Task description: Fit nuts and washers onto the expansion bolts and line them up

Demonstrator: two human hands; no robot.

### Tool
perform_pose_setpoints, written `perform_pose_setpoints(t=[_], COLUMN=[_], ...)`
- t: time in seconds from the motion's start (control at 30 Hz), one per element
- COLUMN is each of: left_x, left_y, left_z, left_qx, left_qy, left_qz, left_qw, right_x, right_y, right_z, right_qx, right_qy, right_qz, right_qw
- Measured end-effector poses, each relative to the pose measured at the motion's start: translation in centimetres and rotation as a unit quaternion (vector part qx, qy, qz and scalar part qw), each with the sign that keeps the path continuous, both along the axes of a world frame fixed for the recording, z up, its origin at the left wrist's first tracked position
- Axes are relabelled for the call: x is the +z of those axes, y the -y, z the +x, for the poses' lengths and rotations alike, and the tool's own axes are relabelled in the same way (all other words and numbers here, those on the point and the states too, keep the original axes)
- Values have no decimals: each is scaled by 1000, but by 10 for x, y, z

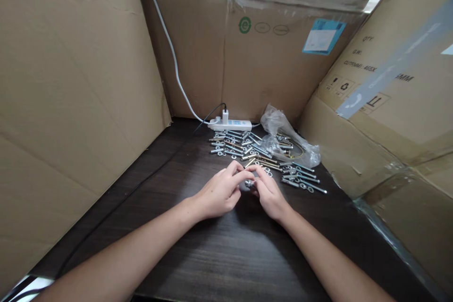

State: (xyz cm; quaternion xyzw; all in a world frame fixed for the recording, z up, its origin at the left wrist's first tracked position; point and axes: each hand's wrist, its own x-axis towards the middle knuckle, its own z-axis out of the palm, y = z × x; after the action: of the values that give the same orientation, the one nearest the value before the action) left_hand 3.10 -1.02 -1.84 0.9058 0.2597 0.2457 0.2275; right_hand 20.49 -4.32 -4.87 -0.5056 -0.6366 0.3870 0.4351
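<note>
My right hand (268,192) is closed around a shiny metal bolt (249,183), whose near end points toward me. Most of its length is hidden by the fingers. Close against it, my left hand (221,188) has thumb and forefinger drawn together at the right hand's fingertips. What those left fingers pinch, if anything, is too small and covered to make out. Just beyond both hands lie loose bolts (262,151), silver and brass-coloured, with metal sleeves (216,151) and flat washers (310,189) among them.
A white power strip (231,125) with a plugged-in charger (225,116) stands behind the hardware. A clear plastic bag (279,127) lies at its right. One black cable (141,181) crosses the dark table (226,255). Cardboard boxes (198,56) wall in the back and both sides.
</note>
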Motion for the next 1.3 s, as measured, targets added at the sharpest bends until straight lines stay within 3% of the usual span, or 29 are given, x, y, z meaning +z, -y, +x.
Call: perform_pose_setpoints(t=[0.27,0.67,1.0,1.3], left_x=[0,-2,-5,-10], left_y=[-2,-2,-2,-12], left_z=[0,1,2,0], left_qx=[30,25,-8,77], left_qy=[-22,-49,-47,56], left_qz=[-5,7,29,-28], left_qw=[999,998,998,995], right_x=[1,0,4,12], right_y=[0,1,2,-3], right_z=[-1,-1,-1,3], right_qx=[-3,3,12,-6], right_qy=[-5,20,92,134], right_qz=[-14,-19,20,78], right_qw=[1000,1000,996,988])
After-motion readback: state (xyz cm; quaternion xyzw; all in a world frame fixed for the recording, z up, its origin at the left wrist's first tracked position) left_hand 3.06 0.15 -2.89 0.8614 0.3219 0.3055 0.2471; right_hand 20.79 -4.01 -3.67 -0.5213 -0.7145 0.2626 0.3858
